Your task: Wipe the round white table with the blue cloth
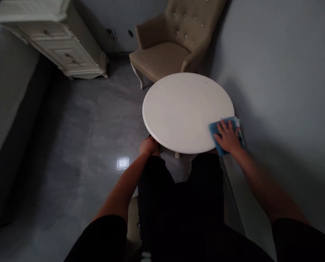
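Note:
My right hand (228, 137) lies flat with spread fingers on a folded blue cloth (214, 128). The cloth rests at the right edge of a round white table (184, 109) and partly hangs past the rim. A lighter, patterned border shows along the cloth's far side. My left hand (148, 146) is closed beside my left knee, just below the table's near left rim. A small dark bit shows by its fingers, but what it holds, if anything, is hidden.
A tan tufted armchair (162, 60) stands behind the table. At the right rises a grey wall (282, 72). A white cabinet (69, 47) and a bed (6, 98) are on the left. A bright square patch (122, 163) shows on the grey tiled floor (97, 123).

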Demonstrator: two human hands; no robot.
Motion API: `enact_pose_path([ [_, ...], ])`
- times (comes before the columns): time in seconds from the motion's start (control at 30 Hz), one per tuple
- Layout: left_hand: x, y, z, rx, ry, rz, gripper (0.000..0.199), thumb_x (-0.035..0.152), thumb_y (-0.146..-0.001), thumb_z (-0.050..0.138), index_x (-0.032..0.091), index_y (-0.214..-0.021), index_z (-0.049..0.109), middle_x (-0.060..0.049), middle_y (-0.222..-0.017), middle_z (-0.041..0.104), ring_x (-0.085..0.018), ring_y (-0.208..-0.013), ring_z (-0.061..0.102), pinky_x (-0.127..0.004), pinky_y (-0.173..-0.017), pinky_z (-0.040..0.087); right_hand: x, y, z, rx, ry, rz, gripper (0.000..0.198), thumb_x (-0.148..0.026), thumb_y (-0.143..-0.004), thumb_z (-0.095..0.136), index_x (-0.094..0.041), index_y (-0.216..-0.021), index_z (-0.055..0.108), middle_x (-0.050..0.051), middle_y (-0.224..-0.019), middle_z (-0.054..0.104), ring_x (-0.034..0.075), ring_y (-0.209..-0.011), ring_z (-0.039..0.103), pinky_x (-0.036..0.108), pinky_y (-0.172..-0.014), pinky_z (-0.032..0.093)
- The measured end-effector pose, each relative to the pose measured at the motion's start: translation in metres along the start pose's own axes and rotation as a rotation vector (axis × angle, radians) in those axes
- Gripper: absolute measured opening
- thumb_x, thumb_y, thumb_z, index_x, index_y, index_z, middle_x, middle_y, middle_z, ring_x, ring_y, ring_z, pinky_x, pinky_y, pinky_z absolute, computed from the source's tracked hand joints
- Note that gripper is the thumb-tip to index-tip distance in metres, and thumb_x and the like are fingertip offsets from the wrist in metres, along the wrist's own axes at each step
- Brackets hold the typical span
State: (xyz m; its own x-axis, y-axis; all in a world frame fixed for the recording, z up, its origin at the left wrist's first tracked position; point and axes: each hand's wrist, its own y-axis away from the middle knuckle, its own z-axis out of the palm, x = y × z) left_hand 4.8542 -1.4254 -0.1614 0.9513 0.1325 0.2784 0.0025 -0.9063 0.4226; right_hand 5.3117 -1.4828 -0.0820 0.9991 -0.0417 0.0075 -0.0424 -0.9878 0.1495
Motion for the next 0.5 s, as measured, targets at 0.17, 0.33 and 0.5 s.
enact_pose_path([
  [0.17, -0.014, -0.005, 0.001, 0.043, 0.021, -0.011, 0.053, 0.054, -0.115, 0.042, 0.023, -0.124, 0.084, -0.019, -0.132, 0.082, -0.033, -0.114, 0.078, -0.040, -0.095, 0.057, -0.030, -0.016, 0.003, 0.065, -0.076, 0.312, 0.078, -0.055, -0.120, 0.016, -0.012, -0.182, 0.034, 0.019, -0.193, 0.015, 0.053, -0.177, 0.007, 0.090, -0.131, 0.019],
  [0.33, -0.017, -0.008, 0.000, 0.055, -0.011, -0.004, 0.053, 0.050, -0.115, 0.040, 0.022, -0.123, 0.083, -0.019, -0.129, 0.083, -0.033, -0.114, 0.078, -0.042, -0.095, 0.057, -0.169, -0.035, -0.003, 0.029, -0.136, 0.132, 0.082, -0.063, -0.118, 0.023, -0.014, -0.183, 0.034, 0.019, -0.192, 0.016, 0.055, -0.176, 0.007, 0.091, -0.132, 0.006],
  [0.5, -0.018, -0.006, -0.004, 0.005, -0.037, -0.018, 0.047, 0.047, -0.114, 0.046, 0.023, -0.130, 0.082, -0.020, -0.132, 0.082, -0.034, -0.117, 0.080, -0.041, -0.097, 0.058, -0.316, -0.060, -0.017, 0.076, -0.227, -0.157, 0.081, -0.067, -0.116, 0.024, -0.023, -0.182, 0.040, 0.005, -0.192, 0.024, 0.047, -0.178, 0.010, 0.082, -0.139, 0.009],
])
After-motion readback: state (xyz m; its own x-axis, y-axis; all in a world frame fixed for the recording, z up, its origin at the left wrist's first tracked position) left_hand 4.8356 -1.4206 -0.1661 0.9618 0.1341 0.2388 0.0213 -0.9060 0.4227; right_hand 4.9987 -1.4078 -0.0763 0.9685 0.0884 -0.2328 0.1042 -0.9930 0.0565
